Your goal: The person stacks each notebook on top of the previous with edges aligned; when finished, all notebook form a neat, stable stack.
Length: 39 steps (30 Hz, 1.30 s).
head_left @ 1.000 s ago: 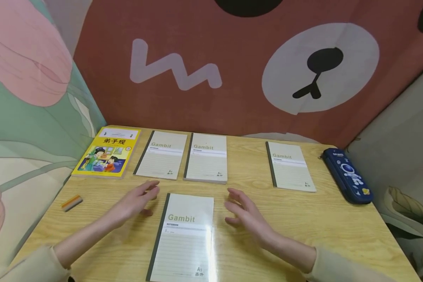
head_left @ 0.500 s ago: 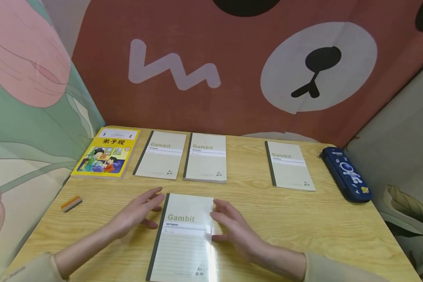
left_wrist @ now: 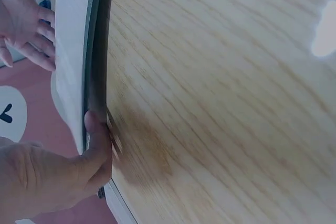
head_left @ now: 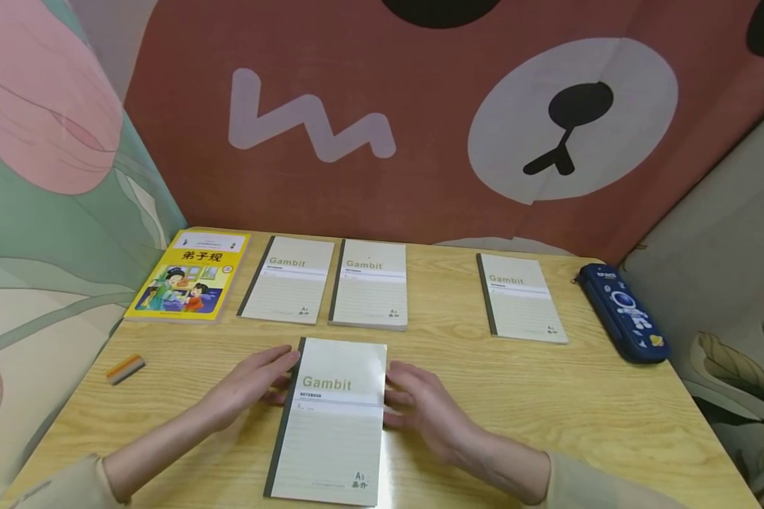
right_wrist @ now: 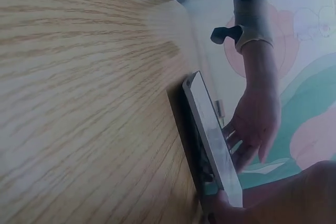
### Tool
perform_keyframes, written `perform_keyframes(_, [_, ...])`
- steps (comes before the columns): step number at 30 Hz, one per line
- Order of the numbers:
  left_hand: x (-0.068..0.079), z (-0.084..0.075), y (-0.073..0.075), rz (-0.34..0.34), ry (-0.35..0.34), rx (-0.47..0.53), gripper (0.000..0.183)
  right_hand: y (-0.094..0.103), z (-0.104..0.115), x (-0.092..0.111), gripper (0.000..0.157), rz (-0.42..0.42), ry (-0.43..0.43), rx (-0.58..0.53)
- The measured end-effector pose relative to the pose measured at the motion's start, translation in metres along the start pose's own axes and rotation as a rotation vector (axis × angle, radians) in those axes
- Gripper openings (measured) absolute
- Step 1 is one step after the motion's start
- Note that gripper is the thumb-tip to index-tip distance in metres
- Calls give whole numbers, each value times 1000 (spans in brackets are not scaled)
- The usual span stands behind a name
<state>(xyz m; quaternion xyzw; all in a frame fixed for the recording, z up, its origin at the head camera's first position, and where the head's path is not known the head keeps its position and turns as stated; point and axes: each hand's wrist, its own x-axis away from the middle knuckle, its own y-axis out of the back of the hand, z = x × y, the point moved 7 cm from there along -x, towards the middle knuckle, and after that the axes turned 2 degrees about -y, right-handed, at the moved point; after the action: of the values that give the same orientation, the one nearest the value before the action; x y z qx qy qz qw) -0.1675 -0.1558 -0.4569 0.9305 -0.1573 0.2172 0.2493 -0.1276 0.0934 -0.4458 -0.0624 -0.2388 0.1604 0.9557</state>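
Observation:
A pale Gambit notebook (head_left: 331, 442) with a dark spine is slightly raised off the wooden table, face up. My left hand (head_left: 245, 389) holds its spine edge, and my right hand (head_left: 436, 417) holds the opposite edge; some fingertips are hidden under or behind it. In the left wrist view the left thumb (left_wrist: 97, 140) lies along the spine, with a shadowed gap between notebook (left_wrist: 73, 45) and table. The right wrist view also shows the notebook (right_wrist: 210, 129) lifted, with the left hand (right_wrist: 257, 121) on its far side.
At the back lie a yellow picture-covered book (head_left: 184, 283), two Gambit notebooks (head_left: 286, 290) (head_left: 369, 297) side by side, and another notebook (head_left: 525, 307) farther right. A dark blue pencil case (head_left: 624, 311) is at the right edge. An orange-and-grey eraser-like block (head_left: 126, 369) lies left.
Both hands have come inward to the front notebook's side edges and taken hold of it. It has risen slightly from the table. The other things stay where they were.

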Motion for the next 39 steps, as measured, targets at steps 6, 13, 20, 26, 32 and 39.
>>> perform_keyframes(6, [-3,-2,-2,9,-3,-4,65,2,4,-6,56,-28,22,1])
perform_keyframes(13, [-6,-12,0,40,-77,6,69,1,13,-12,55,-15,86,-25])
perform_keyframes(20, [-9,-22,1,96,-91,72,76,5,26,-18,59,-32,122,-55])
perform_keyframes(26, [-16,-39,9,71,-140,108,76,15,40,-28,59,-75,108,-109])
perform_keyframes(32, [-31,-64,21,-3,-198,194,68,32,65,-40,56,-113,153,-188])
perform_keyframes(39, [-56,-88,27,-57,-237,372,62,52,92,-64,53,-126,202,-349])
